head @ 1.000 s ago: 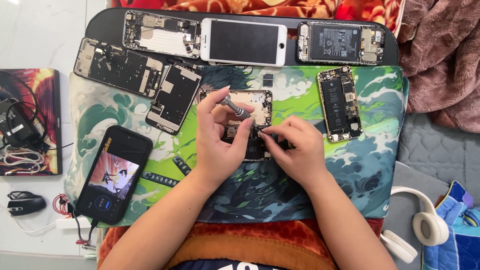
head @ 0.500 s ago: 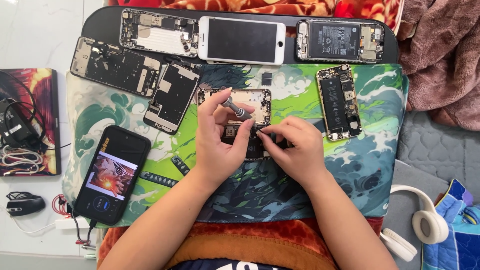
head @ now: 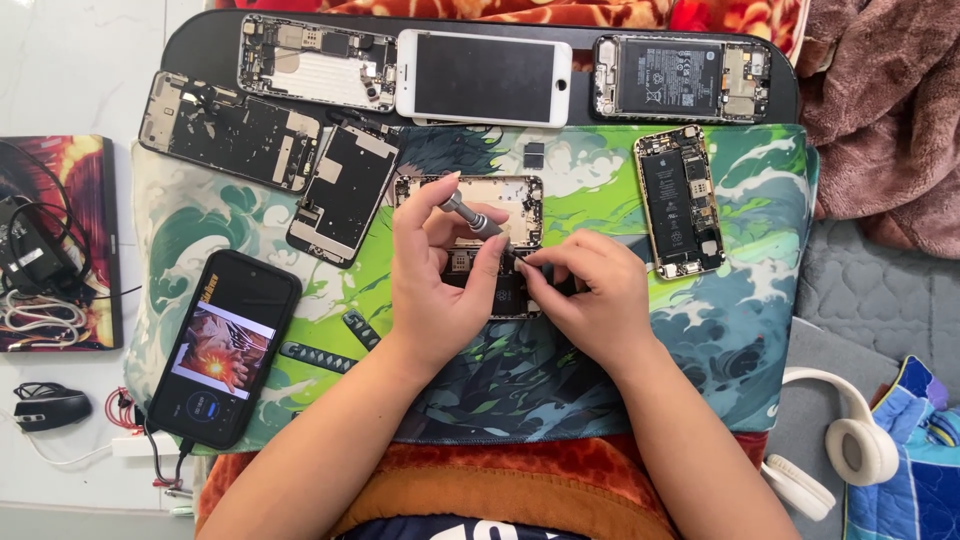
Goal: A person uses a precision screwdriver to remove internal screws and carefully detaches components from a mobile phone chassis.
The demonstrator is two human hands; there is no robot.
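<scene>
My left hand pinches the screwdriver over the open phone mid-mat. My right hand grips its lower edge; I should keep the tip upright.

Along the far edge of the green wave-printed mat lie an opened silver phone shell, a white-framed phone screen and an opened black phone with its battery showing. A black phone with a lit screen rests at the mat's near left corner, and a gold opened phone near its right edge. White over-ear headphones lie off the mat's near right corner.
</scene>
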